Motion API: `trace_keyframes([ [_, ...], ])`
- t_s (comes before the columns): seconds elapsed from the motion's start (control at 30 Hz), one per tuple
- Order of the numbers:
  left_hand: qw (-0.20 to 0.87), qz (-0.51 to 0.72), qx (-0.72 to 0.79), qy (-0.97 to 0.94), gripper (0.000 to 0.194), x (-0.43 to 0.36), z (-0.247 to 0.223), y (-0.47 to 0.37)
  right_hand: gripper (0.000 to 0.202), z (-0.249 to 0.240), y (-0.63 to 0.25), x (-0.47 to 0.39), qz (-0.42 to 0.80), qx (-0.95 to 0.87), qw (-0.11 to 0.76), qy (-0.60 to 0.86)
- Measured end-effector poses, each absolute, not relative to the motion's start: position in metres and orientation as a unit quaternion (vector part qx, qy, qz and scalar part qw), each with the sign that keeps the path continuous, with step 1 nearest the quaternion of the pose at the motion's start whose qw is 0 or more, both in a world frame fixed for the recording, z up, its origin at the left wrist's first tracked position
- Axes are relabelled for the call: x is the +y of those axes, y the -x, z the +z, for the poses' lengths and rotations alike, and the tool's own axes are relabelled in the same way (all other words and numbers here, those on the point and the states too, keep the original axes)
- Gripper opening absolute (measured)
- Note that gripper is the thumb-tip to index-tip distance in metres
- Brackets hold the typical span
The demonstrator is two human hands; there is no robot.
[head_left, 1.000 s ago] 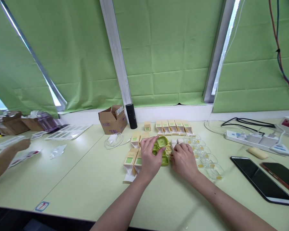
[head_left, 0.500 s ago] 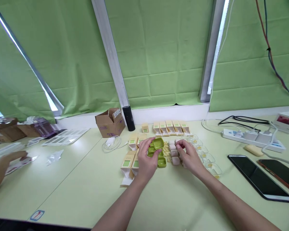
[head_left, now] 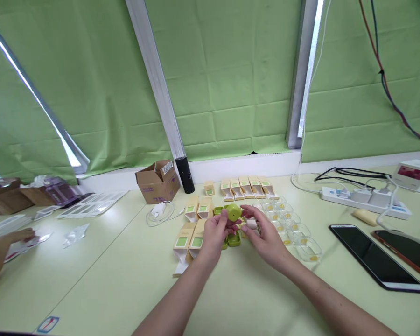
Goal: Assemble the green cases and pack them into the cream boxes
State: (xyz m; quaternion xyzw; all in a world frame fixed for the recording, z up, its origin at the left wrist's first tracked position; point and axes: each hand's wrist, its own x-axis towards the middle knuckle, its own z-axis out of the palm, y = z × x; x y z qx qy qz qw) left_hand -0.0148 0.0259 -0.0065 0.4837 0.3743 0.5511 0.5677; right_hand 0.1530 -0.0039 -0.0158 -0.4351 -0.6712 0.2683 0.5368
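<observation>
Between finger and thumb, my left hand holds a small green case above the table. My right hand is close on its right, fingers curved toward the case; whether they hold anything is unclear. Below the hands lie more green cases, partly covered. A whitish piece shows beside my right fingers. Clear plastic shells with yellow spots lie in rows to the right. Several small cream boxes with green squares stand left of my left hand, and a row of similar boxes is behind.
A cardboard box and black cylinder stand at the back. Two phones and a power strip lie right. At far left, another person's hand touches a plastic packet; a crumpled clear bag lies nearby.
My left hand has turned the green case, so its rounded outside now shows. My right hand has moved left from the whitish pieces toward the case. The view has shifted slightly.
</observation>
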Motion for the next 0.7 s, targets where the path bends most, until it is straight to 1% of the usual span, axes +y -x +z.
trace_keyframes([
  [0.1, 0.637, 0.525, 0.352, -0.441, 0.074, 0.022, -0.005, 0.012, 0.047, -0.016, -0.149, -0.007, 0.226, -0.682, 0.542, 0.436],
  [0.2, 0.66, 0.503, 0.342, -0.441, 0.077, 0.017, -0.004, 0.009, 0.046, -0.014, -0.148, -0.009, 0.201, -0.679, 0.549, 0.444],
  [0.3, 0.671, 0.481, 0.335, -0.454, 0.077, 0.013, -0.004, 0.006, 0.045, -0.014, -0.148, -0.009, 0.202, -0.67, 0.557, 0.447],
  [0.43, 0.675, 0.444, 0.327, -0.49, 0.079, 0.01, -0.004, 0.004, 0.04, -0.015, -0.149, -0.007, 0.238, -0.656, 0.571, 0.432],
  [0.57, 0.629, 0.445, 0.347, -0.535, 0.081, 0.01, -0.005, 0.006, 0.039, -0.015, -0.15, -0.005, 0.29, -0.643, 0.569, 0.423],
  [0.63, 0.561, 0.474, 0.364, -0.573, 0.078, 0.011, -0.006, 0.008, 0.038, -0.016, -0.15, -0.004, 0.313, -0.636, 0.567, 0.42],
  [0.7, 0.454, 0.513, 0.385, -0.618, 0.067, 0.011, -0.007, 0.013, 0.038, -0.016, -0.15, -0.002, 0.336, -0.629, 0.567, 0.412],
])
